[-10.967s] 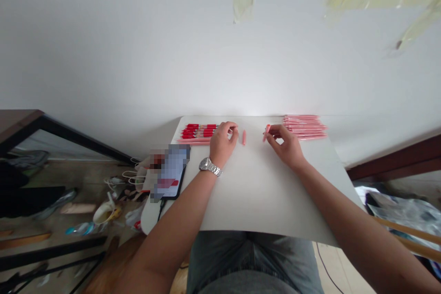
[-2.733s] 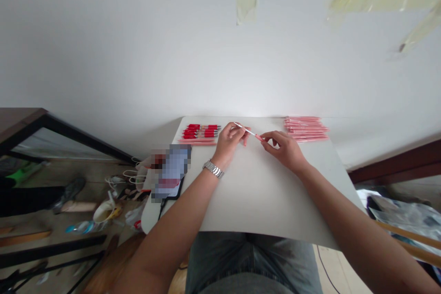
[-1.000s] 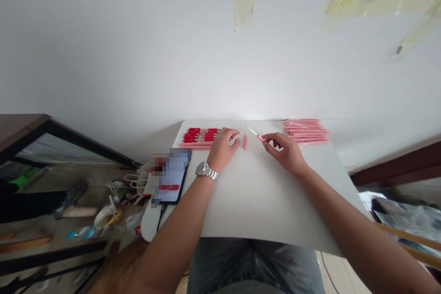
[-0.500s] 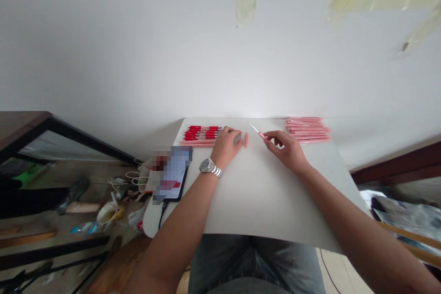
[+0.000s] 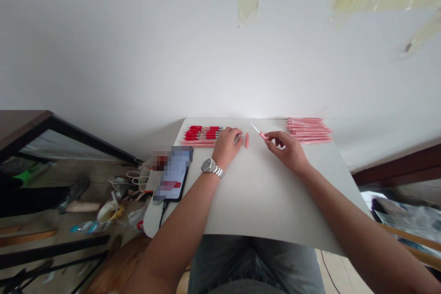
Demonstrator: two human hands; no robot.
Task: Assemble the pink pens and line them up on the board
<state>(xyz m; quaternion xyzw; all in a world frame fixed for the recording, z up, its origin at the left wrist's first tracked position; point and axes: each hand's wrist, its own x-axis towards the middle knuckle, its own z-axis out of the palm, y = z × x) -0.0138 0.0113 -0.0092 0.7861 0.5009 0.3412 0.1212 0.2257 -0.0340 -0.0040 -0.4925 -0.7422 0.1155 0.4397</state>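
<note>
My right hand (image 5: 284,147) pinches a pink pen (image 5: 263,136) between thumb and fingertips, its thin pale refill pointing up and left. Just left of the refill, a short pink pen cap (image 5: 247,140) lies on the white table (image 5: 255,193). Beside that cap rests my left hand (image 5: 228,143), its fingers curved and thumb apart, with nothing visible between them. Red pens (image 5: 203,132) lie in a row partly behind the left hand, and pink pens (image 5: 198,144) lie just in front of them. A bundle of pink pens (image 5: 308,129) lies beyond my right hand.
A phone (image 5: 174,174) with a cable lies at the table's left edge, its screen partly pixelated. The white wall (image 5: 206,46) rises behind the table. Cables, a cup (image 5: 107,211) and a bottle (image 5: 84,228) are on the floor at left.
My left hand's fingers have shifted very slightly near the pink cap. The right hand keeps its hold on the pen, and the whole view has moved a little.
</note>
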